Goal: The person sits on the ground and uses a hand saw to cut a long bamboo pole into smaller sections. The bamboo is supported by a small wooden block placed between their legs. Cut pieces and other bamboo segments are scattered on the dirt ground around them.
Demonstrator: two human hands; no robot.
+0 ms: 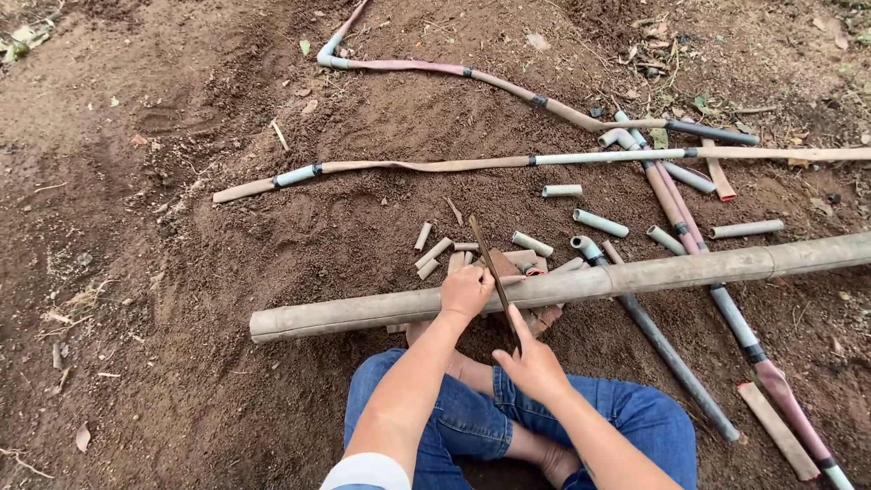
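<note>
A long bamboo pole (363, 313) lies across the dirt in front of my knees. My left hand (465, 291) presses down on top of it with closed fingers. My right hand (533, 365) grips the handle end of a thin dark blade (491, 268), which slants up and away across the pole just right of my left hand. I sit cross-legged in blue jeans (454, 426) with bare feet.
Several short cut pipe pieces (599, 222) lie scattered beyond the pole. Long thin pipes and flat hoses (435, 165) run across the soil farther off, and more pipes (671, 354) slant down at the right. A flat wooden piece (777, 429) lies at lower right.
</note>
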